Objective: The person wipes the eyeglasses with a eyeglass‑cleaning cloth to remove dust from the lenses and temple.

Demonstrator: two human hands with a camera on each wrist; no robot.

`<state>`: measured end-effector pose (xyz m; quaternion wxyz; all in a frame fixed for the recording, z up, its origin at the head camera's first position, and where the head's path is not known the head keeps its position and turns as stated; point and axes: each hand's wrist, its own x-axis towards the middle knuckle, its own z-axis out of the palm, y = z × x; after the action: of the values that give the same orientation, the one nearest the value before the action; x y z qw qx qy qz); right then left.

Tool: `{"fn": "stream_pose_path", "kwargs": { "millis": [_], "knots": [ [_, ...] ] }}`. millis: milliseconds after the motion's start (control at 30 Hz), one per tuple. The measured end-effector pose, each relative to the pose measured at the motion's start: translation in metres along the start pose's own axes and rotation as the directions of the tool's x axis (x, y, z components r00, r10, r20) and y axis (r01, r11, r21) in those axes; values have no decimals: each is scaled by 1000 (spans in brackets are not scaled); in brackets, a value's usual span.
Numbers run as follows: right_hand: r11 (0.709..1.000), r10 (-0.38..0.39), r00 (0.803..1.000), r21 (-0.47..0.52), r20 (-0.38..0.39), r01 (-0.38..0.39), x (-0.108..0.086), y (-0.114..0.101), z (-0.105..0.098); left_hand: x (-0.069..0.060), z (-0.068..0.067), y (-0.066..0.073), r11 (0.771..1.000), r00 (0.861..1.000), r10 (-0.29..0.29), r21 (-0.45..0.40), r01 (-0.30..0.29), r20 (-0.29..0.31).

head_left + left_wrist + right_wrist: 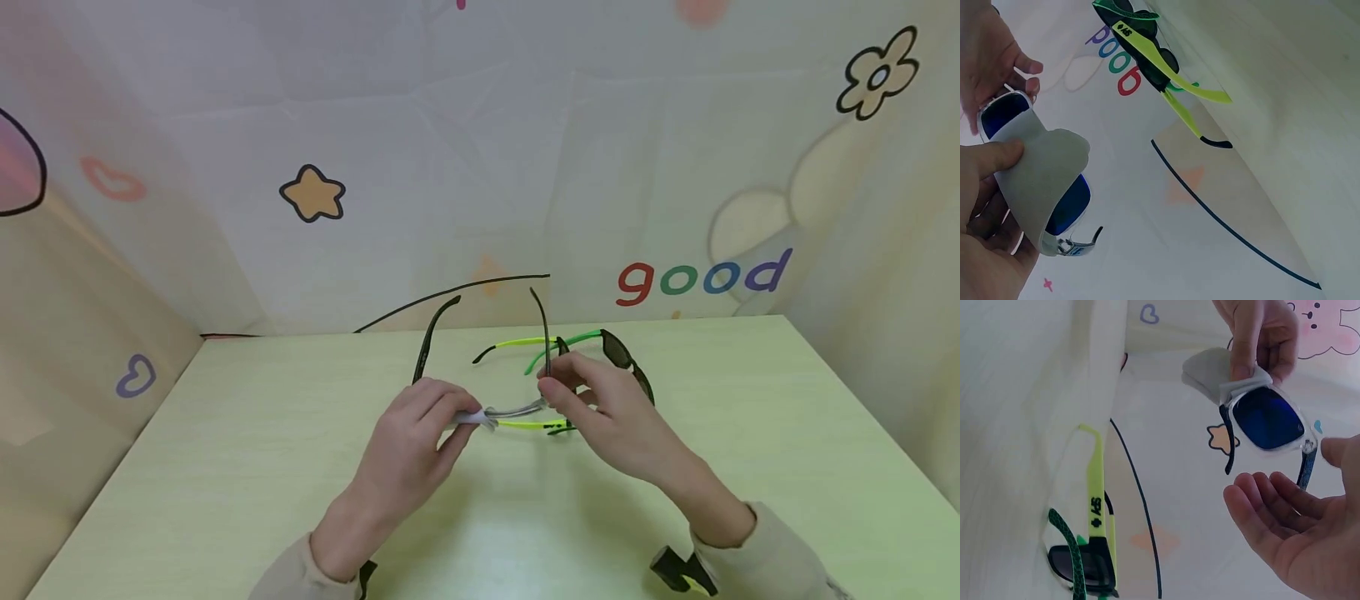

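My left hand [411, 442] pinches a pale grey cloth [1047, 165] folded over the clear-framed sunglasses [1269, 419] with dark blue lenses. The cloth covers much of the front in the left wrist view, while one lens is bare in the right wrist view. Both dark temples are unfolded and point away from me. Beside the hinge and temple at the right end is my right hand [618, 421]. Its thumb and loosely bent fingers stand apart around that temple in the right wrist view; whether they touch it is hard to tell.
Behind my hands on the pale table [247, 467], sunglasses with yellow temples [1095, 487] and sunglasses with green temples [617, 348] lie close together, overlapping. A printed cloth backdrop [450, 167] rises along the table's back edge and sides.
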<state>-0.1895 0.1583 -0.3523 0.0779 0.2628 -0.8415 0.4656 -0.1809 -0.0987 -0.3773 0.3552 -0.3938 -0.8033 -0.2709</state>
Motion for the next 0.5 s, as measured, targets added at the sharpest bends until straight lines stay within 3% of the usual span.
{"fn": "stream_pose_path", "kwargs": {
  "millis": [300,500],
  "knots": [
    [987,58,998,150,21,-60,0,-2,2,0,2,0,989,992,124,88,-121,-24],
    [977,90,995,188,36,-95,-3,-4,1,-1,2,1,978,987,159,144,-153,-29]
  ]
}}
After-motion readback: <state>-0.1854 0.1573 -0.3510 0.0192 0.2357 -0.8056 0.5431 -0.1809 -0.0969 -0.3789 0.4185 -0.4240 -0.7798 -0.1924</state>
